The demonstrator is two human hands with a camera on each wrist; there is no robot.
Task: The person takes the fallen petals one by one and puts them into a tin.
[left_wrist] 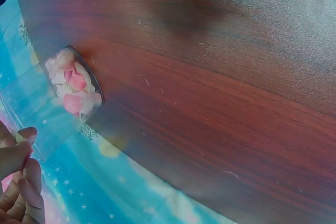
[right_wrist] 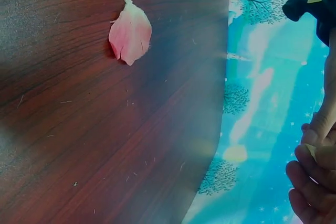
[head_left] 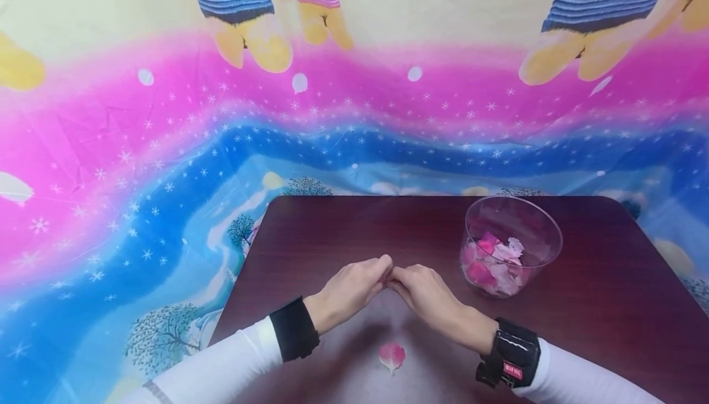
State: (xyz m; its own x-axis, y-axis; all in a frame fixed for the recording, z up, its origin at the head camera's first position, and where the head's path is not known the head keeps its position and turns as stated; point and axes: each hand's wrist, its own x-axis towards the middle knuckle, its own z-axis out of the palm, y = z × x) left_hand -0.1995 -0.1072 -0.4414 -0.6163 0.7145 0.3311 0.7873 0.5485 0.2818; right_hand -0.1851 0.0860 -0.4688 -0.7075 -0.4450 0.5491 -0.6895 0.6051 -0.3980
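Our left hand and right hand meet fingertip to fingertip, pinching something tiny we can't identify. One loose pink fabric petal lies behind them, the clear plastic cup of petals stands right.

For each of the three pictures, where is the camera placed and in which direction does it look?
Head: worn on the head, looks forward and down at the table, left hand and right hand, fingertips meeting.
Left wrist: looks across the table at the clear cup; curled fingers show.
Right wrist: looks down at the petal; fingers show.
All three views share the lone petal.
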